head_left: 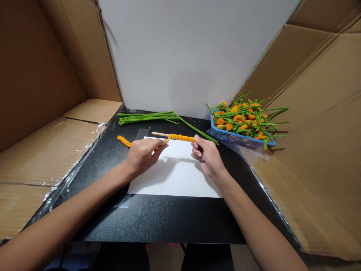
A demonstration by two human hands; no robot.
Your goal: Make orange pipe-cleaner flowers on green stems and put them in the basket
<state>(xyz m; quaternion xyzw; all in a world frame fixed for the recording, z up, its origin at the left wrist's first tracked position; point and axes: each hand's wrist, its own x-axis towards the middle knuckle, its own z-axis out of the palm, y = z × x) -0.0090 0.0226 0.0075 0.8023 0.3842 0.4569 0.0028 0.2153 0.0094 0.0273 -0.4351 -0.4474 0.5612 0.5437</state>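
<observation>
An orange pipe cleaner (182, 138) is wound in a tight coil around a thin wooden stick (159, 134). My right hand (208, 153) grips the coil's right end and the stick, thumb on top and fingers curled under. Just left of the coil, my left hand (146, 153) pinches the unwound part of the pipe cleaner, which slants down from the stick. Both hands are above a white sheet of paper (177, 178). Another orange fuzzy length (124, 141) shows beyond my left hand; whether it joins the strand in my fingers is hidden.
Green pipe cleaners (148, 117) lie bunched at the back of the black table (166, 220). A blue basket (239, 138) at the back right overflows with orange and green pipe-cleaner pieces, stems jutting out. Cardboard walls (318, 113) flank both sides, and a white panel (183, 49) stands behind.
</observation>
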